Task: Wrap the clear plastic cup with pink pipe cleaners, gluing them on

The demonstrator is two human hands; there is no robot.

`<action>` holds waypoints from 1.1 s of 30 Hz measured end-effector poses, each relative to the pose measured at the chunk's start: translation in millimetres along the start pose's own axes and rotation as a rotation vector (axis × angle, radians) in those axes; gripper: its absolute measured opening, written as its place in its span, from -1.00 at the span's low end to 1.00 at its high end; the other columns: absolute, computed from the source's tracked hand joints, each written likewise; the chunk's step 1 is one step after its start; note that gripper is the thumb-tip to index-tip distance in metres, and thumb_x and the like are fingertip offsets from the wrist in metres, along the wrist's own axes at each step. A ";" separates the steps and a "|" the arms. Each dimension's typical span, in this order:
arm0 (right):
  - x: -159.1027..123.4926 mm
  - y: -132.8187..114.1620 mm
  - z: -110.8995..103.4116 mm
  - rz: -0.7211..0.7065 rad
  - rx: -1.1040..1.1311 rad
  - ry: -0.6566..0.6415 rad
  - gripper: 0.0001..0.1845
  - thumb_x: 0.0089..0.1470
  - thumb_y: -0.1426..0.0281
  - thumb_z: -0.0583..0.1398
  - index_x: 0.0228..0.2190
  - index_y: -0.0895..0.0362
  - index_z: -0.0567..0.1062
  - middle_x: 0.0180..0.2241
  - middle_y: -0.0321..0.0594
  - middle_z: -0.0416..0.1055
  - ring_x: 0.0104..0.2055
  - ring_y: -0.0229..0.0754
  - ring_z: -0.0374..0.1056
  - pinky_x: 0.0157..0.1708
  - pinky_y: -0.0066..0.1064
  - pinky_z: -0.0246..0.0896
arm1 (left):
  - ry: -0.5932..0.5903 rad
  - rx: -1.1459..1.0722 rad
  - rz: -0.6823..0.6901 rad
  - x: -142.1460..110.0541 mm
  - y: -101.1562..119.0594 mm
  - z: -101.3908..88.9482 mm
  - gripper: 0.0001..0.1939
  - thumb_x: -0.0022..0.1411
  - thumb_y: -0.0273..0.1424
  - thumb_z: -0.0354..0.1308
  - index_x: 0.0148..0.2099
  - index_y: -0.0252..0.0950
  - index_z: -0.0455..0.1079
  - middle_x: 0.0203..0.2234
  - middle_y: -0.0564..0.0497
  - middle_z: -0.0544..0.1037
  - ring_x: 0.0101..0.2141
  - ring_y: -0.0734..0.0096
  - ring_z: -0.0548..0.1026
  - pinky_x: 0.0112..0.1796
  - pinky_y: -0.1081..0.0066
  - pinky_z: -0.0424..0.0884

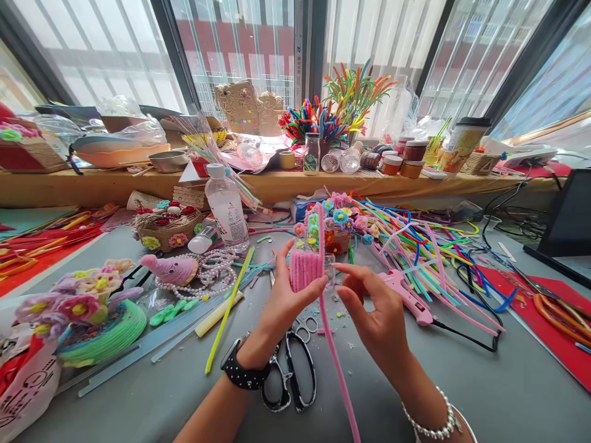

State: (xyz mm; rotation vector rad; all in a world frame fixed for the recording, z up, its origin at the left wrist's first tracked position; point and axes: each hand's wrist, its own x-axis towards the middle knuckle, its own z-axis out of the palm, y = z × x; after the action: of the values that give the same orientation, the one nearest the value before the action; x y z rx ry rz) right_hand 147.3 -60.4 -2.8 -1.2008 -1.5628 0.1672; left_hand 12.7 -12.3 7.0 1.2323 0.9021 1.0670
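Note:
My left hand [289,295] is closed around a small clear container wrapped in rows of pink pipe cleaner [305,271], its bare clear end [329,271] pointing right. A loose pink pipe cleaner [333,351] crosses the wrapped edge under my left thumb, one end standing up and the other trailing toward me. Just right of the clear end is my right hand [373,307], thumb and index finger apart with nothing visible between them. Whether its index fingertip touches the container is unclear. Black-handled scissors [300,369] lie on the table below my left hand.
A pink glue gun [410,298] lies to the right, beside a heap of coloured pipe cleaners [425,234]. Left stand a water bottle [226,206], a pink crocheted figure [173,269] and a green flower basket [106,332]. A yellow-green pipe cleaner [228,314] lies nearby.

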 end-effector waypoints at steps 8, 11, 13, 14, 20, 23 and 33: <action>9.2 2.4 -7.8 0.326 0.329 -0.059 -0.70 0.09 0.15 0.07 -0.29 0.11 0.43 -0.44 -0.26 0.39 -0.48 -0.29 0.27 -0.51 -0.49 0.22 | -0.160 0.197 -0.019 -7.6 2.1 6.5 -0.02 -0.14 -0.25 0.28 0.25 -0.22 -0.18 -0.44 0.08 0.35 -0.47 0.39 0.34 -0.37 0.36 0.30; 9.5 3.5 -8.7 0.381 0.417 -0.002 -0.68 0.06 0.14 0.10 -0.25 0.10 0.41 -0.47 -0.31 0.36 -0.51 -0.32 0.24 -0.53 -0.51 0.20 | -0.202 0.204 -0.030 -9.1 1.1 8.4 -0.03 -0.15 -0.30 0.27 0.25 -0.19 -0.17 -0.44 0.08 0.35 -0.51 0.43 0.33 -0.42 0.40 0.30; 9.5 4.5 -9.4 0.376 0.445 0.060 -0.63 0.03 0.15 0.14 -0.15 0.07 0.37 -0.46 -0.33 0.34 -0.51 -0.34 0.22 -0.54 -0.52 0.19 | -0.224 0.197 -0.032 -10.0 0.5 9.4 -0.05 -0.15 -0.33 0.28 0.24 -0.16 -0.15 -0.41 0.07 0.35 -0.52 0.44 0.34 -0.44 0.41 0.31; 9.6 4.9 -9.8 0.370 0.459 0.088 -0.58 0.01 0.17 0.16 -0.09 0.04 0.33 -0.44 -0.34 0.34 -0.51 -0.34 0.22 -0.54 -0.52 0.19 | -0.234 0.199 -0.035 -10.3 0.4 9.6 -0.06 -0.15 -0.35 0.28 0.24 -0.14 -0.14 -0.40 0.07 0.36 -0.52 0.45 0.34 -0.44 0.41 0.32; 12.5 6.6 -13.1 0.357 0.594 0.169 -0.63 0.04 0.25 0.17 -0.08 0.03 0.34 -0.54 -0.38 0.37 -0.54 -0.35 0.25 -0.55 -0.53 0.16 | -0.331 0.251 -0.106 -10.4 4.0 7.0 -0.04 -0.12 -0.34 0.27 0.24 -0.12 -0.20 -0.25 -0.01 0.37 -0.49 0.45 0.37 -0.38 0.37 0.35; 13.7 6.9 -13.8 0.396 0.625 0.177 -0.73 0.02 0.25 0.18 -0.21 0.07 0.38 -0.58 -0.37 0.38 -0.56 -0.34 0.25 -0.57 -0.52 0.16 | -0.317 0.251 -0.112 -10.4 5.5 6.9 -0.04 -0.14 -0.28 0.30 0.24 -0.14 -0.16 -0.28 0.00 0.36 -0.47 0.43 0.37 -0.38 0.38 0.34; 13.5 8.7 -9.7 0.381 0.624 0.114 -0.79 -0.10 0.26 0.27 -0.51 0.10 0.37 -0.45 -0.29 0.42 -0.36 -0.23 0.37 -0.32 -0.38 0.30 | -0.163 0.257 -0.070 -8.6 2.9 8.6 -0.06 -0.15 -0.12 0.28 0.22 -0.23 -0.05 -0.34 -0.01 0.37 -0.32 0.24 0.38 -0.19 0.21 0.28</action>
State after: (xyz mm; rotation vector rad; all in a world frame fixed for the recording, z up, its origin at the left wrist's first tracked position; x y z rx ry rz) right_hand 161.8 -50.7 4.1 -0.9661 -1.0483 0.7628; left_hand 18.1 -22.8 10.8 1.4663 0.9696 0.7994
